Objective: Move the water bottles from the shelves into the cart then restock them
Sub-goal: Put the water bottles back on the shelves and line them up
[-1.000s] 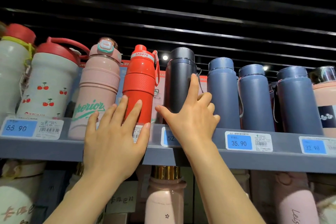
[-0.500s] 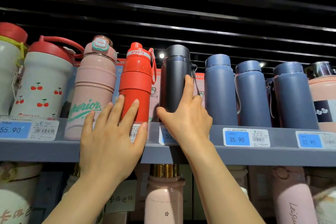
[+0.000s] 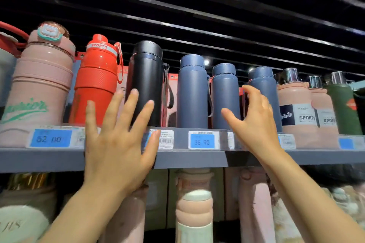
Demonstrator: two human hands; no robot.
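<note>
Nearest: both forearms reach up from the bottom of the view. Left hand is flat, fingers spread and straight, back toward the camera, holding nothing; palm overlaps the grey shelf front edge, fingertips lie across the lower body of the black bottle. Contact can't be confirmed.

Right hand is half open, fingers bent, thumb out to its left, gripping nothing. It sits in front of the gap between two blue bottles: second blue bottle off the thumb, third blue bottle behind the fingers.

Price tags on the shelf lip: 52.00 tag left of the left hand, 35.90 tag between the hands.

Further left of the left hand: red sports bottle, pink bottle. Behind it all, dark slatted ceiling.
</note>
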